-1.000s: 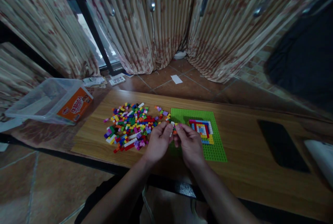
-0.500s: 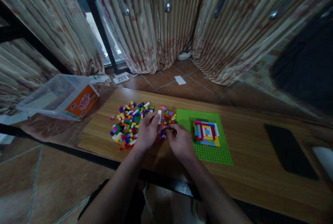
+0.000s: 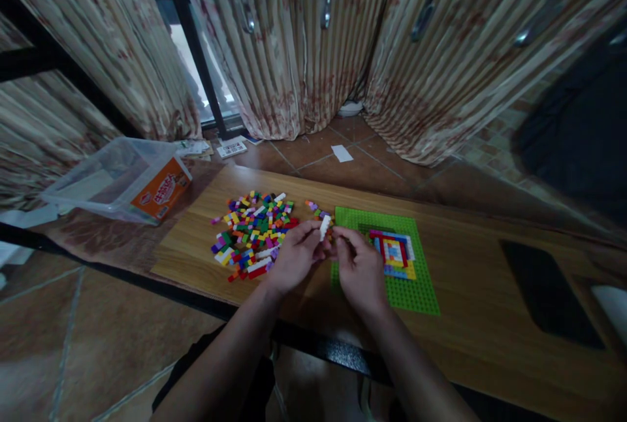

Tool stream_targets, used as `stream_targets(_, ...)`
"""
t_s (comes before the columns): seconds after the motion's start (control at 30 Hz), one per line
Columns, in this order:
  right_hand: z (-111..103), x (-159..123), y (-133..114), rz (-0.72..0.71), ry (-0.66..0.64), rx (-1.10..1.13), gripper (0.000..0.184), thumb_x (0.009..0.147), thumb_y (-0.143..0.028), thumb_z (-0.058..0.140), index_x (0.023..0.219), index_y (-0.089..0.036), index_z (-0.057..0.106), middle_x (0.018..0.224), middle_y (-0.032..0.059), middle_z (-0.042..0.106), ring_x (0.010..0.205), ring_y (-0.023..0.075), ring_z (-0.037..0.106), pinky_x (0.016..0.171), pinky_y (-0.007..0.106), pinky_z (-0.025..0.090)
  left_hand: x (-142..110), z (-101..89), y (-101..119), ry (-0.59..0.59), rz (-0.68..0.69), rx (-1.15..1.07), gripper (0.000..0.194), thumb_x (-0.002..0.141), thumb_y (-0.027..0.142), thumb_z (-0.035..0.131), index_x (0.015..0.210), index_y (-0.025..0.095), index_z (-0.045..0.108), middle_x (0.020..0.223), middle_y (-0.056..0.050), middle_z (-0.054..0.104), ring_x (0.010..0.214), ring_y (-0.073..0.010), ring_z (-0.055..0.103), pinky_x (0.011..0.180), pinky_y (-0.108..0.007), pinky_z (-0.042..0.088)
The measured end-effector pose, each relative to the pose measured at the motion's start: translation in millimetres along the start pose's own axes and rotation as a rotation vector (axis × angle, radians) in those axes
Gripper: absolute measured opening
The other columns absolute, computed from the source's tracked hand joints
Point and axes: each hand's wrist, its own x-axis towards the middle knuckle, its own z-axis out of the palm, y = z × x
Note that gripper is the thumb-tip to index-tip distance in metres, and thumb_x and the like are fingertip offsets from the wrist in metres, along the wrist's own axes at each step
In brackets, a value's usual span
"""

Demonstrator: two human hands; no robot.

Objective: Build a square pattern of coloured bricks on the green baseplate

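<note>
My left hand (image 3: 298, 255) is closed on a white toy brick (image 3: 324, 226), a long narrow one that sticks up above the thumb and fingers. Close beside it, my right hand (image 3: 360, 265) has its fingers bent in a pinch near the left fingertips; whatever they grip is hidden. To the right lies a green baseplate (image 3: 425, 259) carrying a square pattern of coloured bricks (image 3: 394, 253) with a red frame and a blue and yellow border. A loose pile of mixed bricks (image 3: 255, 229) spreads left of my hands, and a smaller group (image 3: 313, 207) shows behind them.
A clear plastic box (image 3: 105, 180) with an orange label stands at the table's left end. On the wooden tabletop (image 3: 465, 278), a dark flat panel (image 3: 548, 291) lies to the right. Striped curtains (image 3: 289, 56) hang beyond the table, and a dark bar crosses the top.
My left hand has moved right with the white brick. My right hand has risen slightly off the small brick group and shifted right, so both hands are now close together. The view has shifted slightly.
</note>
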Motion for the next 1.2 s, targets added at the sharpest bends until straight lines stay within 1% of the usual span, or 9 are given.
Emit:
stream_targets(0.33, -24.5, -0.8, -7.9, 0.255, 0.058, 0.318, 0.029, 0.080, -0.043, 0.066, 0.098, -0.021, 0.069, 0.079, 0.0008, 0.069, 0.067, 0.0149, 0.063, 0.062, 0.029, 0.052, -0.8, 21.7, -10.3, -0.176, -0.036, -0.061, 0.038, 0.076, 0.048, 0.071, 0.088, 0.015, 0.057, 0.068, 0.002, 0.059, 0.053, -0.0077, 0.052, 0.053, -0.021, 0.041)
stream_targets(0.53, -36.4, -3.4, -5.5, 0.401, 0.136, 0.441, 0.029, 0.067, -0.044, 0.077, 0.084, -0.021, 0.071, 0.072, -0.0004, 0.069, 0.064, 0.0147, 0.061, 0.059, 0.029, 0.053, -1.2, 32.8, -17.5, -0.248, -0.016, 0.029, 0.036, 0.080, 0.047, 0.067, 0.092, 0.016, 0.053, 0.072, 0.001, 0.063, 0.052, -0.0085, 0.055, 0.051, -0.022, 0.045)
stream_targets(0.67, -54.5, -0.3, -8.0, 0.323, 0.154, 0.315, 0.027, 0.071, -0.043, 0.073, 0.085, -0.020, 0.072, 0.076, 0.0015, 0.071, 0.064, 0.0146, 0.062, 0.060, 0.029, 0.052, -2.5, 40.6, -18.6, -0.276, 0.011, 0.084, 0.032, 0.083, 0.046, 0.063, 0.091, 0.016, 0.055, 0.071, 0.001, 0.063, 0.053, -0.0087, 0.054, 0.052, -0.021, 0.044)
stream_targets(0.77, -82.8, 5.4, -3.4, 0.275, 0.216, 0.139, 0.027, 0.074, -0.042, 0.069, 0.087, -0.019, 0.072, 0.081, 0.0044, 0.073, 0.069, 0.0165, 0.065, 0.064, 0.031, 0.053, 0.3, 41.5, -21.3, -0.278, 0.033, 0.125, 0.029, 0.086, 0.045, 0.059, 0.088, 0.016, 0.057, 0.073, -0.001, 0.064, 0.057, -0.0094, 0.055, 0.054, -0.021, 0.045)
stream_targets(0.83, -104.8, 8.1, 3.8, 0.276, 0.270, 0.031, 0.027, 0.075, -0.043, 0.068, 0.086, -0.018, 0.070, 0.081, 0.0058, 0.073, 0.068, 0.0180, 0.067, 0.062, 0.032, 0.054, 4.1, 39.1, -24.7, -0.231, 0.033, 0.160, 0.026, 0.087, 0.043, 0.057, 0.086, 0.016, 0.058, 0.071, -0.001, 0.064, 0.057, -0.0099, 0.055, 0.055, -0.021, 0.044)
stream_targets(0.93, -130.6, 7.0, 15.9, 0.324, 0.175, -0.121, 0.030, 0.079, -0.045, 0.065, 0.094, -0.020, 0.069, 0.088, 0.0072, 0.073, 0.066, 0.0195, 0.068, 0.054, 0.031, 0.055, 9.9, 34.4, -30.6, -0.154, 0.025, 0.230, 0.021, 0.086, 0.037, 0.057, 0.083, 0.017, 0.058, 0.069, 0.000, 0.064, 0.057, -0.0107, 0.054, 0.054, -0.022, 0.042)
stream_targets(1.03, -141.2, 1.6, 24.0, 0.333, 0.039, -0.176, 0.029, 0.083, -0.046, 0.060, 0.098, -0.022, 0.068, 0.093, 0.0073, 0.073, 0.066, 0.0203, 0.069, 0.048, 0.030, 0.053, 12.6, 33.8, -34.5, -0.143, 0.035, 0.273, 0.016, 0.084, 0.033, 0.057, 0.081, 0.017, 0.059, 0.068, 0.000, 0.064, 0.059, -0.0118, 0.055, 0.055, -0.022, 0.042)
stream_targets(1.1, -142.2, -1.5, 26.3, 0.275, -0.034, -0.216, 0.027, 0.084, -0.043, 0.059, 0.099, -0.023, 0.068, 0.092, 0.0070, 0.073, 0.068, 0.0201, 0.069, 0.052, 0.031, 0.054, 12.5, 36.2, -35.0, -0.151, 0.053, 0.280, 0.012, 0.083, 0.029, 0.057, 0.081, 0.018, 0.060, 0.070, 0.000, 0.064, 0.061, -0.0123, 0.056, 0.057, -0.022, 0.041)
stream_targets(1.2, -140.8, -3.5, 25.6, 0.142, -0.111, -0.308, 0.023, 0.085, -0.038, 0.058, 0.098, -0.023, 0.069, 0.094, 0.0063, 0.074, 0.077, 0.0211, 0.069, 0.069, 0.035, 0.055, 11.1, 40.5, -33.3, -0.166, 0.098, 0.330, 0.007, 0.081, 0.024, 0.058, 0.081, 0.018, 0.062, 0.071, 0.000, 0.063, 0.064, -0.0126, 0.056, 0.059, -0.022, 0.042)
